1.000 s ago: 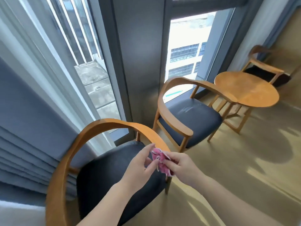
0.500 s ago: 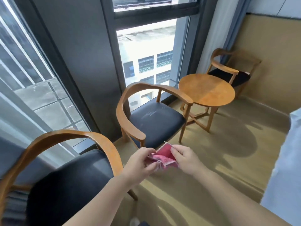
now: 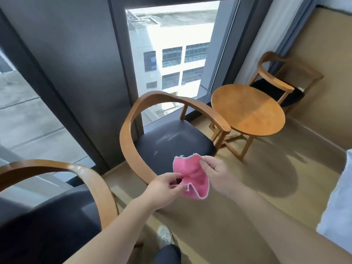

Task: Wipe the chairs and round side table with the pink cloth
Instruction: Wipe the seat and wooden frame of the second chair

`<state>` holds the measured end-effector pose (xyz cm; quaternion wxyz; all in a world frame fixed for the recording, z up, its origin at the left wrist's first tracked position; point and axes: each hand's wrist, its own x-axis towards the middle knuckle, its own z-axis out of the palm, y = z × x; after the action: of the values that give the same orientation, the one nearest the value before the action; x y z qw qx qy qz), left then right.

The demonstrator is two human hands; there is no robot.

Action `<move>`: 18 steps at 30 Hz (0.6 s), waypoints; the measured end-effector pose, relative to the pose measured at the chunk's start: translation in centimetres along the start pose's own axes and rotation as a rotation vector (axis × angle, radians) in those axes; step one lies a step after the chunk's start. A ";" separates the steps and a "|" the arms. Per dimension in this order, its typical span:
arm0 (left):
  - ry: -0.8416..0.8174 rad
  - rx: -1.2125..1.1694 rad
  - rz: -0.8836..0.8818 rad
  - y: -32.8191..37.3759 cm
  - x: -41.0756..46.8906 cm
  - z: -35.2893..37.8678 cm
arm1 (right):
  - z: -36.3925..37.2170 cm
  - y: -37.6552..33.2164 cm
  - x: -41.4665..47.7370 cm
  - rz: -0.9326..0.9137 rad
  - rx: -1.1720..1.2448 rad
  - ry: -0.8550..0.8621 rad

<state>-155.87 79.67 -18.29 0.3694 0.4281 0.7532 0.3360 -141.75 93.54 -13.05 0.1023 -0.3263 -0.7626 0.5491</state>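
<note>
Pink cloth [image 3: 191, 179] hung low centre of frame, spread between left hand [image 3: 165, 187] and right hand [image 3: 215, 172], both pinching edges. Step, apparently: readying cloth. Next: press onto centre chair [image 3: 171, 141] seat.

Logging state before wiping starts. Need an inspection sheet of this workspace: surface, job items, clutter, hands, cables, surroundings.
Surface: round side table, wooden top, partly sunlit; tan floor with shadows.
Job's things: pink cloth held in the air, touching no furniture. near chair, middle chair with pale smears on its dark seat, far chair behind the table.
Clutter: nothing seen.
Hands: left hand pinches the cloth's lower left edge; right hand pinches its upper right corner.
Cables: nothing seen.
Surroundings: window facing a building, curtain at right, white fabric at the right edge, shoe below.
</note>
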 end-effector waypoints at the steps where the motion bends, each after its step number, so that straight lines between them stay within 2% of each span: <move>1: 0.037 -0.025 0.002 -0.3 1.6 -0.5 | -0.3 -0.4 1.7 -0.003 -0.014 -0.019; 4: 0.189 -0.076 0.014 -1.0 5.6 -2.4 | -1.3 -1.4 6.5 -0.022 -0.025 -0.067; 6: 0.221 -0.101 -0.009 -1.2 7.7 -3.7 | -2.0 -2.0 9.2 -0.002 -0.003 -0.118; 10: 0.094 -0.027 -0.025 -0.8 11.3 -5.4 | -2.5 -3.0 13.4 0.025 0.011 -0.210; 12: 0.018 -0.155 -0.088 -1.0 12.8 -5.6 | -2.8 -3.4 15.3 0.040 0.002 -0.248; 14: -0.003 -0.331 -0.240 -1.7 13.8 -5.5 | -3.3 -3.5 16.9 0.052 0.005 -0.265; 16: 0.070 -0.319 -0.340 -2.7 14.5 -5.1 | -3.9 -3.4 18.5 0.068 0.015 -0.278; 18: 0.210 -0.336 -0.354 -3.1 15.2 -4.4 | -4.4 -3.3 20.0 0.076 0.038 -0.298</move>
<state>-166.27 91.18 -22.72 0.4082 0.1853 0.7841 0.4292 -156.03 108.54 -12.46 -0.0267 -0.2680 -0.7459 0.6091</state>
